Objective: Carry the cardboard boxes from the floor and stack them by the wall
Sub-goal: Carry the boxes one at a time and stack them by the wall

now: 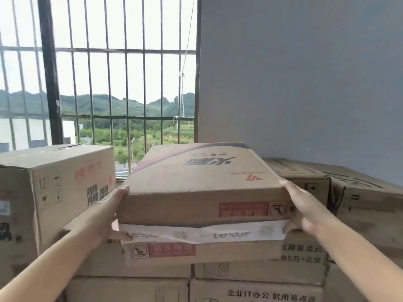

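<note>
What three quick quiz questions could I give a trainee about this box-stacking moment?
1. True or false: both hands grip the flat box by its ends.
2. What lies directly under the flat box? A) bare floor B) a box with a white torn wrap C) the window bars
3. Fill in: the tall box stands to the ______ of the held box.

Key:
1. True: the left hand and the right hand each hold one end.
2. B
3. left
</note>
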